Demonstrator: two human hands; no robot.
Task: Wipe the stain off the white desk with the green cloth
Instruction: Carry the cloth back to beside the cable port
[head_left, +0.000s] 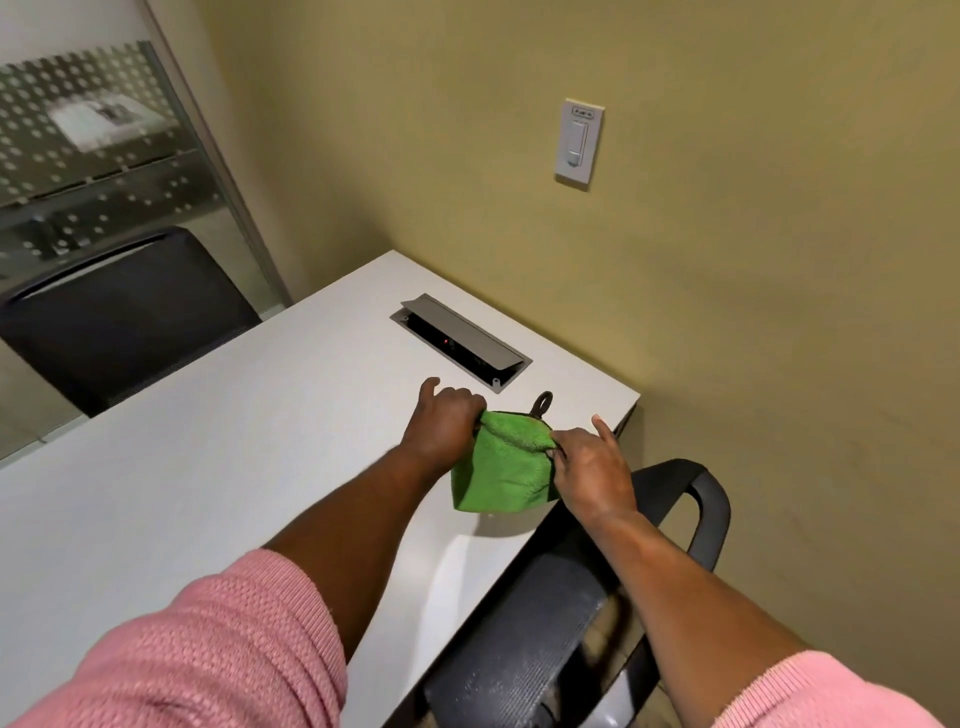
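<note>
The green cloth (501, 470), folded with a dark hanging loop at its top, hangs just above the white desk (218, 467) near the desk's right edge. My left hand (447, 423) pinches the cloth's upper left corner, thumb sticking out. My right hand (589, 467) pinches its upper right corner, index finger raised. The cloth casts a shadow on the desk below it. I can make out no stain on the desk surface.
A grey cable box (460, 338) with its lid flipped up is sunk into the desk behind the cloth. A black office chair (561, 639) stands at the desk's right edge. Another black chair (119, 312) sits at the far left. A wall switch (577, 140) is on the yellow wall.
</note>
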